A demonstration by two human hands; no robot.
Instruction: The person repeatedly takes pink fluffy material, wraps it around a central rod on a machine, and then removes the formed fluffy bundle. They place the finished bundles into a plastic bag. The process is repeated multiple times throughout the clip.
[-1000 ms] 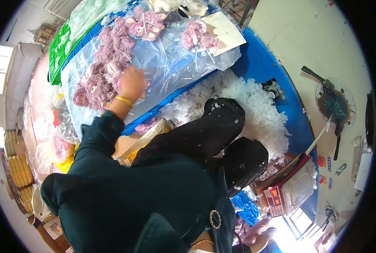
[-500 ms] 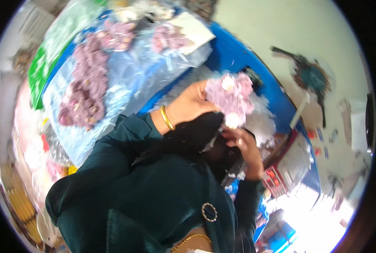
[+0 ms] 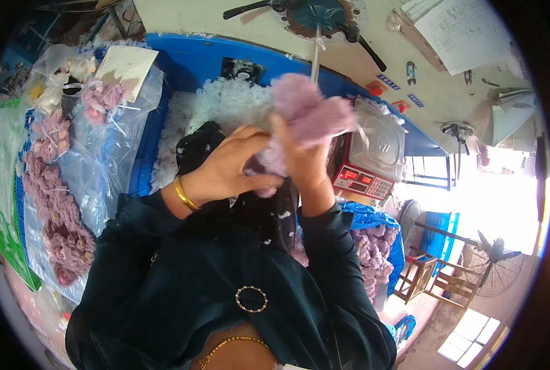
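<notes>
Both my hands are closed on a soft mauve plush toy (image 3: 315, 114) in front of me, above my lap. My left hand (image 3: 232, 166), with a gold bangle at the wrist, pinches its lower part. Wrapped around its near side, my right hand (image 3: 302, 157) covers much of it, and the upper part is smeared by motion. Behind the toy lies loose white stuffing (image 3: 232, 102) in a blue-sided bin (image 3: 188, 58).
A red weighing scale (image 3: 364, 182) stands to the right. On the left, several mauve plush pieces (image 3: 53, 197) lie on clear plastic (image 3: 102, 172). More plush fills a blue bag (image 3: 398, 243) at lower right. A lever-handled fixture (image 3: 315, 18) sits on the far table.
My view has swung to the right. My right hand, which was beside the toy, now grips it, and the toy has turned so that its pale round spots no longer show.
</notes>
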